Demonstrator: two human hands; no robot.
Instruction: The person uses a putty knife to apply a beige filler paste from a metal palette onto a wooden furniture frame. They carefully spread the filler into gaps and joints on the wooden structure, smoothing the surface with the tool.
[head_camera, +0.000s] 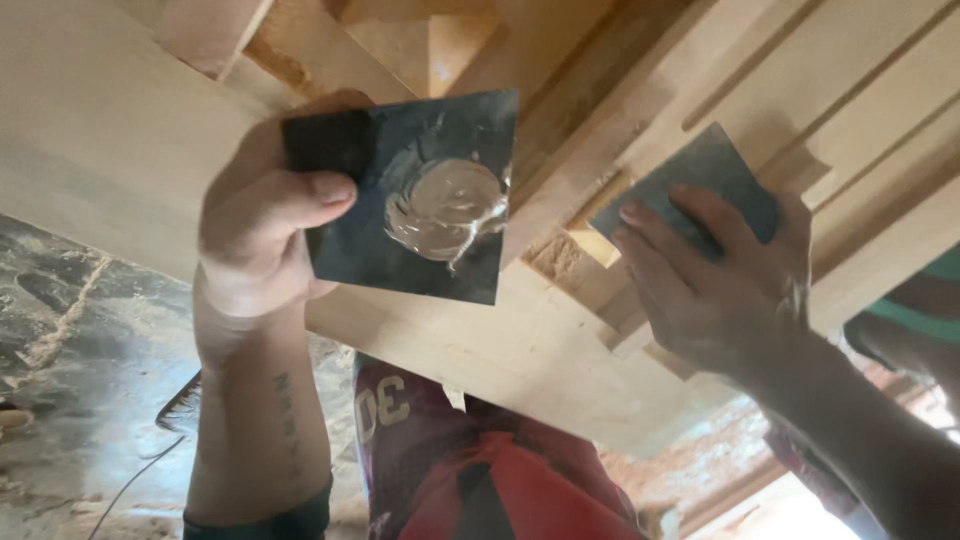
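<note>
My left hand (262, 232) pinches a square metal plate (410, 195) carrying a blob of grey putty (445, 208). My right hand (715, 285) grips a smaller metal scraper (700, 180), pressed flat against the wooden boards (860, 110).

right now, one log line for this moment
left hand: holds metal plate with filler blob | right hand: presses scraper on wooden frame

Left hand (265, 225) grips dark square plate (420, 200) bearing grey putty blob (445, 208); right hand (715, 285) presses small scraper (700, 180) against wooden boards (560, 340).
</note>
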